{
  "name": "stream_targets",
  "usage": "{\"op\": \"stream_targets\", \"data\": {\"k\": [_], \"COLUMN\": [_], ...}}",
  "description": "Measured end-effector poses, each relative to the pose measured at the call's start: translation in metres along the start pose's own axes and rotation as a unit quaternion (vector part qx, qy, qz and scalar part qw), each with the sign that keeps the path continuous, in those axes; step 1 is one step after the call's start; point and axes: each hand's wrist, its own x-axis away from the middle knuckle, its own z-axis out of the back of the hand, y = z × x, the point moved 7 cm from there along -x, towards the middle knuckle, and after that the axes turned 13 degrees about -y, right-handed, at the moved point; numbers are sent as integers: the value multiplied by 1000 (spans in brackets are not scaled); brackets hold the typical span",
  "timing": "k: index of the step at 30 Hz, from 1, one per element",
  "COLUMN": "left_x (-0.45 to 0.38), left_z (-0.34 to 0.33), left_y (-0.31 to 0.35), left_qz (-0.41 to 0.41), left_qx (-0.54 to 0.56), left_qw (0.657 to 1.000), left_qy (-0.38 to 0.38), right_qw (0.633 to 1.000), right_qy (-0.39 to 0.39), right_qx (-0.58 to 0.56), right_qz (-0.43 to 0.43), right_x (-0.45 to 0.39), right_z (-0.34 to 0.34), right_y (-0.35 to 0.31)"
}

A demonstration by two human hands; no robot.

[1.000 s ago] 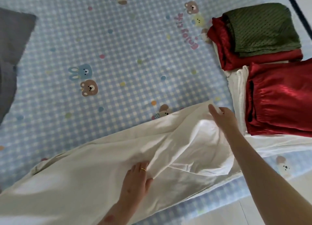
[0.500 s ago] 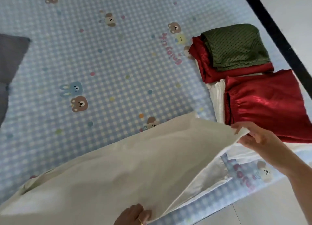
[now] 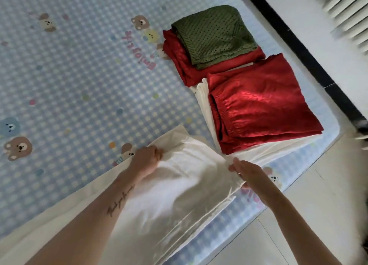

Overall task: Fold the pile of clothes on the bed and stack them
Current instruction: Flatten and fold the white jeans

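Your right hand (image 3: 250, 172) lies nearest, fingers flat and together on the near edge of the white garment (image 3: 179, 195), seemingly pinning it; whether the thumb pinches a layer from under, you cannot tell. Across the cloth your left hand (image 3: 148, 159) is bunched on its far edge, fingers curled into the fabric just short of the raised corner. Between the two grips the cloth sits slack and creased.

Risk, as a judgement: pull harder with the left than the right holds, and the near edge slides off the bed (image 3: 79, 75) toward the floor. The fabric looks thin, so a crease folded in now will likely stay.

Just beyond your right hand: red satin piece (image 3: 262, 107) on a folded white layer (image 3: 204, 99). Past that, green knit (image 3: 215, 36) atop another red piece (image 3: 185, 65).

Hard to read: garment's left end runs out of frame, your forearms cover part of it, and its type is unclear. Centre is blurred.
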Motion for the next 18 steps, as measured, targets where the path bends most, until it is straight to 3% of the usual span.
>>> {"op": "stream_targets", "data": {"k": [3, 4, 7, 10, 12, 13, 16, 18], "left_x": [-17, -14, -3, 1, -3, -11, -42, -54], "left_z": [-12, -18, -24, -16, -5, 5, 56, 73], "left_y": [-9, -11, -7, 19, 34, 37, 44, 50], "left_qz": [85, 104, 106, -9, -57, -77, -99, -104], "left_qx": [-78, -54, 211, 355, 381, 365, 214, 100], "left_qw": [978, 966, 917, 854, 854, 877, 970, 987], "left_qy": [-174, -232, -321, -381, -350, -305, -55, 67], "right_qw": [993, 991, 985, 983, 985, 988, 988, 986], "right_qy": [39, 39, 42, 16, 1, 5, 35, 75], "right_qx": [32, 18, -28, -75, -78, -67, -75, -70], "right_qz": [102, 125, 163, 166, 151, 141, 132, 133], "right_x": [0, 1, 5, 7, 6, 6, 2, -3], "right_z": [-4, -4, 4, 5, 2, 2, 0, -1], "right_y": [-12, -14, -16, -15, -9, -6, 0, 0]}}
